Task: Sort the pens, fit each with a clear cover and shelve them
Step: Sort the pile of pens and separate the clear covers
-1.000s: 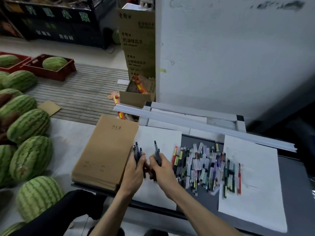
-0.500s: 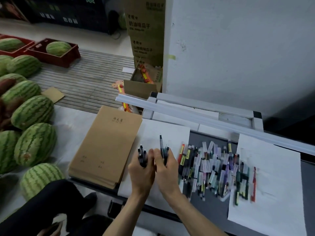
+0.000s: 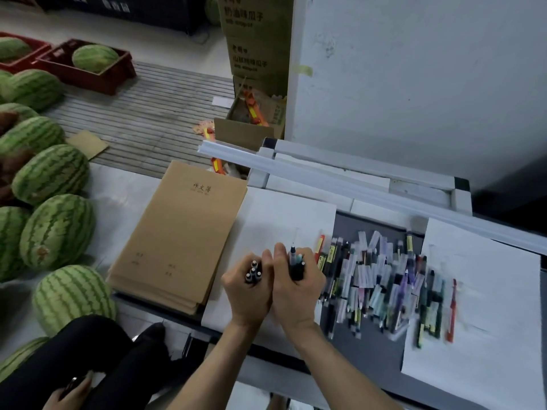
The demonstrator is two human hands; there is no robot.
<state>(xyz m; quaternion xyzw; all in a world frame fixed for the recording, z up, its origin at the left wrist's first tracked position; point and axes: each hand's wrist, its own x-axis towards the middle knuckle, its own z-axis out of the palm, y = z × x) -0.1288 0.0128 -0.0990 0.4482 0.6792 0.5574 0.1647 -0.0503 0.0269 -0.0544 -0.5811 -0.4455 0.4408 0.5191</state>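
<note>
A dim shop floor, seen from above. A dark grey table point(image 3: 370, 365) fills the near right. Two white paper sheets lie on it: the left sheet point(image 3: 281, 214) and the right sheet point(image 3: 479, 306). Between them lies a loose pile of pens point(image 3: 381, 285), many colours, some with paper labels, blurred. A red pen point(image 3: 452, 309) lies alone on the right sheet. Just left of the left sheet sits a stack of brown notebooks point(image 3: 183, 241). Long white rails point(image 3: 325, 176) run along the far edge of the table, below a scuffed white wall panel point(image 3: 414, 84).

On the floor to the left lie striped green watermelons point(image 3: 56, 232), with another in a red crate point(image 3: 88, 69) further off. A slatted mat point(image 3: 154, 119) and stacked cardboard boxes point(image 3: 254, 34) lie beyond. A second person's dark clothing point(image 3: 74, 359) shows at the near left corner.

Both hands are held over the near part of the left sheet, side by side and touching. The left hand point(image 3: 248, 294) is closed in a fist around a small bundle of black pens point(image 3: 253, 272), ends pointing up. The right hand point(image 3: 296, 294) is curled tightly round a second bunch of pens point(image 3: 296, 264); one pen stands taller than the rest.
</note>
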